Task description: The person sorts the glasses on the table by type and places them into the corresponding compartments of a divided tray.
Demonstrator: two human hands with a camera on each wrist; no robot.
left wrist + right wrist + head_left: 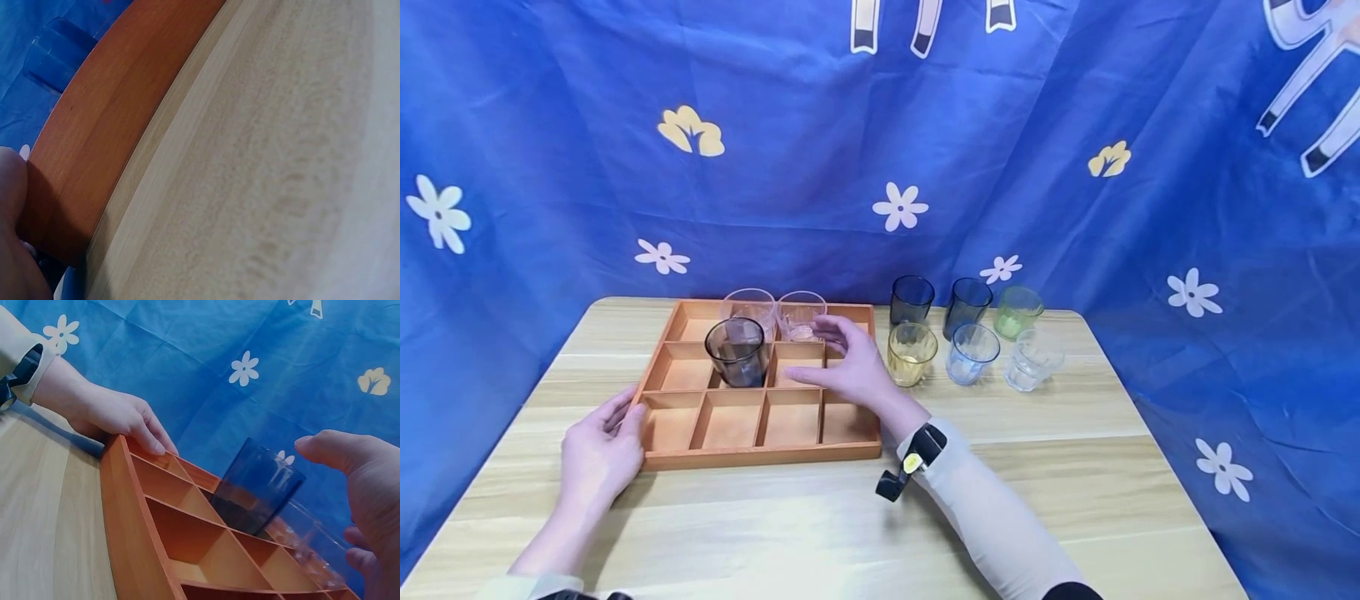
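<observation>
My left hand point(602, 446) grips the left front corner of a wooden compartment tray point(760, 457), its thumb over the rim in the right wrist view. A dark grey glass point(737, 357) stands in the tray's middle row. Two clear, pinkish glasses point(750, 310) stand side by side in the back row. Above the tray's right part is my right hand point(859, 371), thumb and fingers spread with nothing between them. Its fingertips overlap the right-hand clear glass point(800, 321) in the head view. The thumb points toward the dark grey glass.
Right of the tray several glasses stand in two rows: two dark glasses point(967, 310) and a green glass point(1018, 312) behind, a yellow glass point(912, 354), a light blue glass point(972, 354) and a clear glass point(1033, 362) in front. A blue curtain point(790, 167) hangs behind the table point(1022, 442).
</observation>
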